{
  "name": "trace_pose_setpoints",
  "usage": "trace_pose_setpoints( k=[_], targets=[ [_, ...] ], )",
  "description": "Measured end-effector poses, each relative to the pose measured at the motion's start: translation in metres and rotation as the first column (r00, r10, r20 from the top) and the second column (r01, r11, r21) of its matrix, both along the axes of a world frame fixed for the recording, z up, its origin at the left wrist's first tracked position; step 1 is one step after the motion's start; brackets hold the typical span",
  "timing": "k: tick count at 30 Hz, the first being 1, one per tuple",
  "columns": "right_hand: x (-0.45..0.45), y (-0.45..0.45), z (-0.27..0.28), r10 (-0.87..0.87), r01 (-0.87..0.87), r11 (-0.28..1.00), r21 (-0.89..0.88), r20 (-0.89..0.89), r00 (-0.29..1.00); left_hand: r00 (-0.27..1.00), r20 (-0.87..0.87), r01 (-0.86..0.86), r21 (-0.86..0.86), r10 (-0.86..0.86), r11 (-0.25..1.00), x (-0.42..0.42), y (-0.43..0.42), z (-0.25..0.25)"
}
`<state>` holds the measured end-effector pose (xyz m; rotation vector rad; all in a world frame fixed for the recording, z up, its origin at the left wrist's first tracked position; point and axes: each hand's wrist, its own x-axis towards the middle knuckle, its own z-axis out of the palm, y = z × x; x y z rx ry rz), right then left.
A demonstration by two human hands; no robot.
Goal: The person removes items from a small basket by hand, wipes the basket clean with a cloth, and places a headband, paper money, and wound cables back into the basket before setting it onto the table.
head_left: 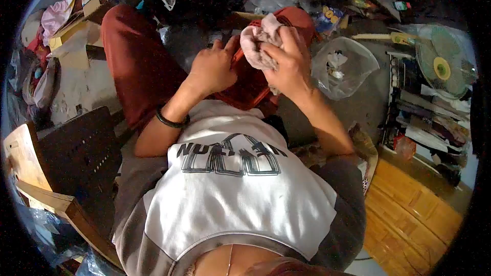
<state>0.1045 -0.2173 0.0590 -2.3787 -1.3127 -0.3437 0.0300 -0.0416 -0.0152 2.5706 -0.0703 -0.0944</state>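
A dark red, glossy-edged item [245, 89] rests across the lap, between the knees. My left hand [212, 69], a dark band on its wrist, grips this item's left edge with curled fingers. Bunched in my right hand [289, 66] is a pale pink cloth [260, 46], pressed over the upper part of the red item. The cloth and my right hand hide much of that item, so its full shape cannot be made out.
A clear plastic bag [345, 66] with scraps lies right of the right knee. Beyond it are a green fan [441, 61] and a wooden cabinet [409, 209]. Cardboard [76, 41] lies at the upper left, a wooden chair [46, 194] at the lower left.
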Motion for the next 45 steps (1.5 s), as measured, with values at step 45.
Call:
trace_pose_setpoints(
  k=[45],
  targets=[
    [0.019,0.002,0.0,-0.277,0.271,0.96,0.076,0.098,0.956,0.997,-0.045,-0.069,-0.251,0.059,0.966,-0.009,-0.013,-0.015]
  ],
)
